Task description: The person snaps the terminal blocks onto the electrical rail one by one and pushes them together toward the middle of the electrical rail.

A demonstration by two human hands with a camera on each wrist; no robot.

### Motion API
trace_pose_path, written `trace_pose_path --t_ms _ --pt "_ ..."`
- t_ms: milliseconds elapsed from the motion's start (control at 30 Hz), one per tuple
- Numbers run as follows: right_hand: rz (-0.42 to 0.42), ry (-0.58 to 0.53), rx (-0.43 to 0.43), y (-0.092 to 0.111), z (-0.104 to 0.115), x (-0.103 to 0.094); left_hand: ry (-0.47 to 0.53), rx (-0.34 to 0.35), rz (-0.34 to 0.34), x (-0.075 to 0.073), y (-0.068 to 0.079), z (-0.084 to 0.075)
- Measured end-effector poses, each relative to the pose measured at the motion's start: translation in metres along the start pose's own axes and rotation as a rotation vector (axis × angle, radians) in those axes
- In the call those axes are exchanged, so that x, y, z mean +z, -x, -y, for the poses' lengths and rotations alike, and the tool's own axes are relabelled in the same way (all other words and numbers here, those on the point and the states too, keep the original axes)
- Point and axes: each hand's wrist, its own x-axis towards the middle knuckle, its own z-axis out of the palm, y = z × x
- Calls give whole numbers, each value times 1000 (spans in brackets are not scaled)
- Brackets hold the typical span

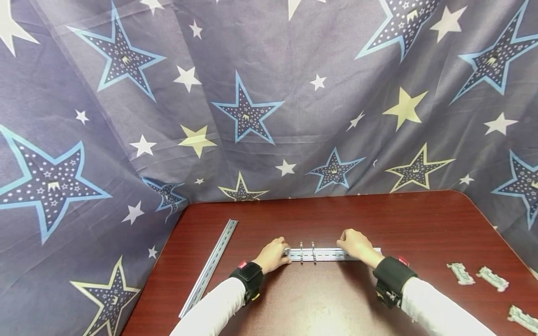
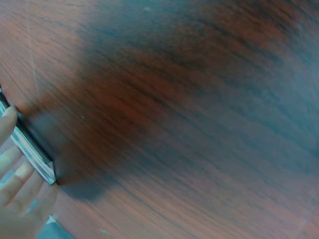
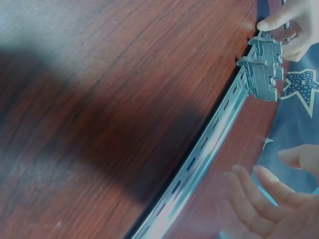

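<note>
A slotted metal DIN rail (image 1: 332, 255) lies crosswise on the table in front of me. Two thin grey rail-mount blocks (image 1: 314, 252) stand upright on it, left of its middle; the right wrist view shows these blocks (image 3: 261, 67) side by side. My left hand (image 1: 274, 255) grips the rail's left end, thumb on one side and fingers on the other, as the left wrist view shows of the rail (image 2: 35, 154). Over the right part of the rail is my right hand (image 1: 356, 243). Its fingers (image 3: 244, 199) are loosely spread, with nothing between them.
Another slotted rail (image 1: 208, 268) lies slantwise at the table's left. Several pale, flat blocks, among them one block (image 1: 492, 278), lie at the right side. Behind the reddish-brown table (image 1: 328, 214) hangs a star-patterned cloth (image 1: 290, 116).
</note>
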Motion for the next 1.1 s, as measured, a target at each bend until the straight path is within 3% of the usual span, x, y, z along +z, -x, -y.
trace_pose_path --t_ms 300,1100 --pt "-18 3 -66 4 -17 -8 14 -23 19 -2 1 -1" --pt "-5 10 -119 25 -58 -37 -5 -25 18 -2 2 -1"
